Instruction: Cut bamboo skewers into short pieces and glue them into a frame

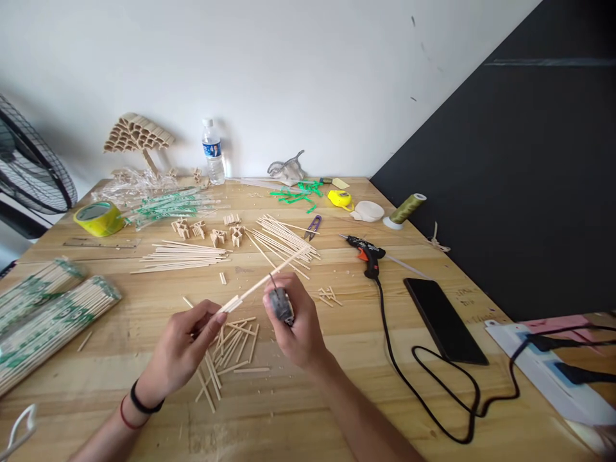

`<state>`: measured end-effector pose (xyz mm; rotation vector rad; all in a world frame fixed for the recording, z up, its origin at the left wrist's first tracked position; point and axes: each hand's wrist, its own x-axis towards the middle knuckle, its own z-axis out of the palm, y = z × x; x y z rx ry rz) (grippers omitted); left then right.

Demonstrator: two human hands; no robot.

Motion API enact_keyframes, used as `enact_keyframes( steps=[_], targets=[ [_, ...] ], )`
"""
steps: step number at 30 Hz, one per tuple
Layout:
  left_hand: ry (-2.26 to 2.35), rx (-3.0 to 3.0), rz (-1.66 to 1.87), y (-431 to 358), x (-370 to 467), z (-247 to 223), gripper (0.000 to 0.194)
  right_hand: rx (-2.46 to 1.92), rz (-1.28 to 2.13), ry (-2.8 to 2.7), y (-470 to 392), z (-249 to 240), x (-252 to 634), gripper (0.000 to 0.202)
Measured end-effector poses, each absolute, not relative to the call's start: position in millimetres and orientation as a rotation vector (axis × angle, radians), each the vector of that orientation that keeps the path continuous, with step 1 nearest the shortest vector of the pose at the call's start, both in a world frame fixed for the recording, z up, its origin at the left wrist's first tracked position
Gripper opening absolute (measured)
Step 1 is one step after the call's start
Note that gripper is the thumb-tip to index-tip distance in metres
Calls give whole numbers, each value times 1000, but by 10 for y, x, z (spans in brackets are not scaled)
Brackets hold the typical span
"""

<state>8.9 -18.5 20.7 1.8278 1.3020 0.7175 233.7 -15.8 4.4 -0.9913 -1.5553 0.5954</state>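
Note:
My left hand [187,343] is closed on a few pale wooden sticks [231,304]. One long stick reaches up and right from the bundle, past the right hand. My right hand [301,324] is wrapped round a small grey tool [280,304] with a thin dark tip, its exact kind unclear. That tip lies against or just over the long stick; I cannot tell which. Beneath the hands, short cut sticks [235,346] lie scattered on the wooden table [289,417]. Farther back are a pile of long sticks [283,237] and another sheaf of sticks [183,255].
A black glue gun [368,251] trails its cable beside a phone [445,321] on the right. Purple thread snips [314,224], a yellow tape measure [339,199] and a thread spool [409,208] lie behind. Packaged sticks [58,314], a tape roll [99,219] and a bottle [212,154] stand leftward.

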Motion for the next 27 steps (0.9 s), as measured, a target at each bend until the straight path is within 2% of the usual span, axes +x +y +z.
enact_keyframes(
  steps=[3, 6, 27],
  targets=[
    [1369, 1806, 847, -176, 16, 224, 40, -1013, 420, -1691, -74, 7, 2439, 35],
    [1373, 1789, 938, -183, -21, 220, 37, -1090, 338, -1762, -19, -45, 2494, 47],
    [1176, 2218, 973, -261, 81, 176, 18, -1091, 309, -1899, -77, -167, 2319, 50]
  ],
)
